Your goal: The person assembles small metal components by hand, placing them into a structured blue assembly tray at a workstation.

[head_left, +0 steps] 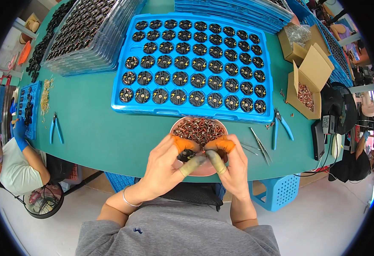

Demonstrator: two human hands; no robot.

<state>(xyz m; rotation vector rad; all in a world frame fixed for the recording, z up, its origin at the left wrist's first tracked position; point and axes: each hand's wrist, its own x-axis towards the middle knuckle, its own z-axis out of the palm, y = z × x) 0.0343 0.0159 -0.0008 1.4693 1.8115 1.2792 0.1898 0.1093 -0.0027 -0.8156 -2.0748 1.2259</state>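
The black part (pixel 187 155) is clamped between thumb and fingers of the left hand (pixel 163 158), over the pink bowl (pixel 202 172). The right hand (pixel 233 166) adjoins at 3 o'clock (cannot tell whether its fingertips grip anything). Small red pieces (pixel 197 130) fill the bowl; the blue tray (pixel 161 110) lies at 12 o'clock.

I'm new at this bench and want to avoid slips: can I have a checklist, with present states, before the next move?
1. Left hand has the black round part: ok, held over the pink bowl.
2. Right hand has a small part gripped: cannot tell, fingertips hide it.
3. Supply of small red parts: ok, the bowl holds plenty.
4. Tweezers out of the hands' way: ok, lying right of the bowl.
5. Green table free of stray parts: not ok, some lie beside the cardboard box.
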